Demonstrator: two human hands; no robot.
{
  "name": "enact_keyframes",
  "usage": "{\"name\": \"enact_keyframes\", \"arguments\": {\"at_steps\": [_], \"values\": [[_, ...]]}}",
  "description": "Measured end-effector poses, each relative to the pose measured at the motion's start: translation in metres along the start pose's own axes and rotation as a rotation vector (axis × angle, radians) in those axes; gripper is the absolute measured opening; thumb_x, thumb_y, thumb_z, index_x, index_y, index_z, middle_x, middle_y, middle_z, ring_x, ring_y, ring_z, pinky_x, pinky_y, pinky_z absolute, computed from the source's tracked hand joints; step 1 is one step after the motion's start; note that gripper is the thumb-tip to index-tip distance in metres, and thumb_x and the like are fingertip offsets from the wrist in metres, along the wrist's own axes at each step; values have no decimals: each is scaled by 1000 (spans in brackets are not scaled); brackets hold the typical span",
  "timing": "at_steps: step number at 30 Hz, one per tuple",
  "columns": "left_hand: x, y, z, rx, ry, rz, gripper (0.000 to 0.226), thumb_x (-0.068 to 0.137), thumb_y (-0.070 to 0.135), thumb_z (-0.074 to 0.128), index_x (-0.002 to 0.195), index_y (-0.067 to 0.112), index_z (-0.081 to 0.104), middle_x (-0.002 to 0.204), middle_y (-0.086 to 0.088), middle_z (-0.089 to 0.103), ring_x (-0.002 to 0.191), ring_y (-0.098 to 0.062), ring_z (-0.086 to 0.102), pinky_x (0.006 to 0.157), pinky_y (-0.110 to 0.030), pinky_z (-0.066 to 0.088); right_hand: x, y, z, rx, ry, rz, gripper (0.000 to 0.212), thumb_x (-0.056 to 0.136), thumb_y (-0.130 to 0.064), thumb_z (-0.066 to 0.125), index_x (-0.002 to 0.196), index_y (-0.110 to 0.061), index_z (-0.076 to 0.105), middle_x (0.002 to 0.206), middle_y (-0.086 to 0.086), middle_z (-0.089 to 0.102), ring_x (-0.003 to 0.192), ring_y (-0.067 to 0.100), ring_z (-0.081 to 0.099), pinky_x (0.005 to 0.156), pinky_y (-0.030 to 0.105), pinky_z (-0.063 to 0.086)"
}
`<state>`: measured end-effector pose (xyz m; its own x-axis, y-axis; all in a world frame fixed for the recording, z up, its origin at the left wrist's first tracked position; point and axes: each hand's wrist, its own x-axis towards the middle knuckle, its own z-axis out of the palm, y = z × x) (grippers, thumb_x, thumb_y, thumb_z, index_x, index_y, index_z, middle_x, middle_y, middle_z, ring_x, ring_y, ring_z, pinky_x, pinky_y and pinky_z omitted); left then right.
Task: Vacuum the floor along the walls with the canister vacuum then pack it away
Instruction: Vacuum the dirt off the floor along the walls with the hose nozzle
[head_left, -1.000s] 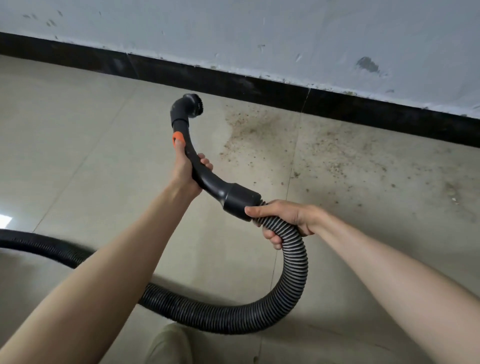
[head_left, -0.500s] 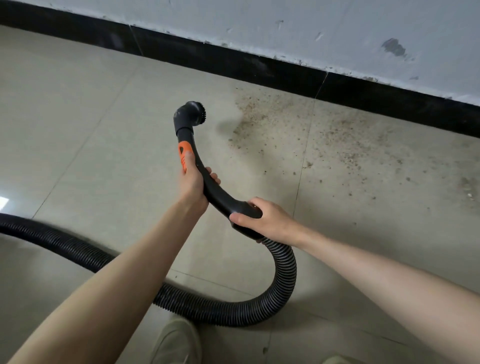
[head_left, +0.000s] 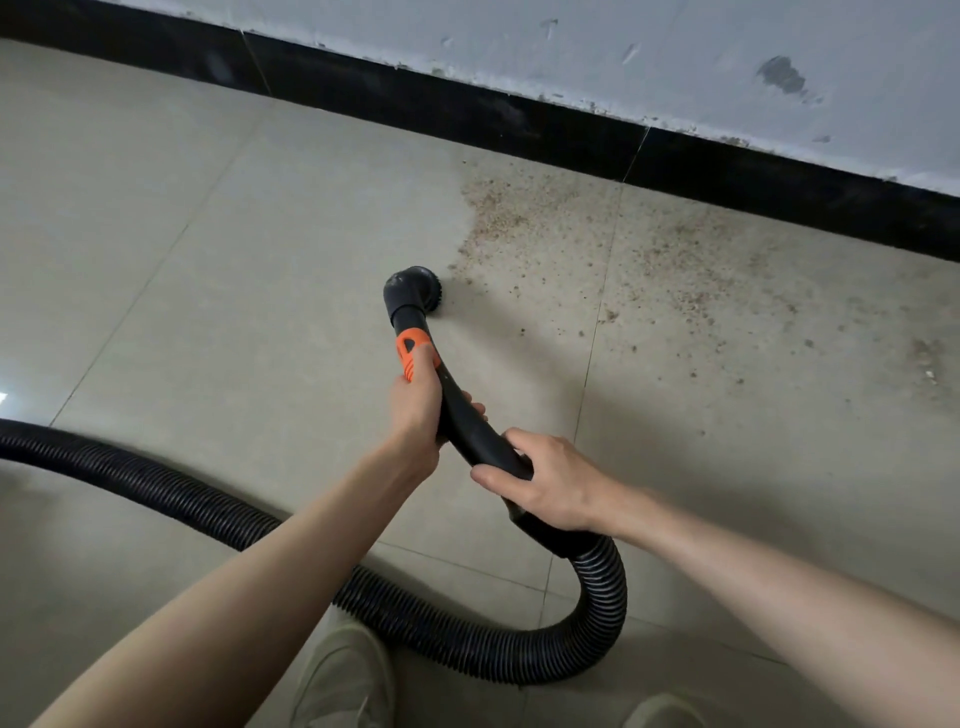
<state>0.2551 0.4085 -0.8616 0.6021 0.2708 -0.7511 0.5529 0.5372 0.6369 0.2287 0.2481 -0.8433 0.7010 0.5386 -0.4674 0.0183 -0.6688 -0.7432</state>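
A person's left hand (head_left: 415, 410) grips the curved black handle (head_left: 467, 421) of a canister vacuum just below its orange slider (head_left: 410, 353), while the right hand (head_left: 550, 488) curls around the handle's lower end, where the ribbed hose (head_left: 597, 597) joins. The round brush nozzle (head_left: 415, 291) sits at the edge of brown grit (head_left: 524, 218) scattered over the tiled floor (head_left: 208, 260) near a black skirting board (head_left: 467, 114).

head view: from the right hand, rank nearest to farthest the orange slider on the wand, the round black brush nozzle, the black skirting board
From the right hand, which grips the curved black wand:
1. Orange slider, up the wand to the left, by the left hand's thumb.
2. Round black brush nozzle, at the wand's tip by the floor.
3. Black skirting board, along the foot of the wall.
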Motion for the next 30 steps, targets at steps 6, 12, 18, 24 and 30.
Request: {"name": "enact_keyframes", "arguments": {"at_steps": [6,12,18,24,30], "values": [[-5,1,16,66,-18,32,44,92,52,45,99,9,45,68,-13,53,44,-23,60,48,-31,52,-9,-5,-12,16,5,83,32,90,-51,57,77,-24,46,63,-9,62,60,7,62,59,24,49],[-6,-3,28,-40,-39,15,37,94,48,48,92,12,45,59,-8,49,39,-17,53,45,-27,48,-17,-14,1,-135,144,162,43,91,-63,42,76,-22,40,68,1,61,60,22,60,55,34,44],[4,13,35,-46,-40,-68,40,92,47,47,98,9,43,68,-6,43,42,-19,50,46,-27,47,-1,-18,-12,-195,156,161,46,91,-66,40,75,-23,39,72,2,61,63,23,60,54,32,41],[26,45,60,-76,-5,-105,34,85,43,52,85,11,40,58,-3,38,35,-17,40,41,-20,42,35,-25,-31,-202,191,164,47,92,-67,37,79,-22,42,74,2,63,68,23,61,51,30,37],[50,54,67,-51,-12,-60,36,85,44,52,92,10,42,59,-5,40,38,-19,41,42,-21,42,61,-24,-38,-213,182,190,48,91,-67,37,75,-21,44,75,3,64,72,26,62,53,31,39]]}}
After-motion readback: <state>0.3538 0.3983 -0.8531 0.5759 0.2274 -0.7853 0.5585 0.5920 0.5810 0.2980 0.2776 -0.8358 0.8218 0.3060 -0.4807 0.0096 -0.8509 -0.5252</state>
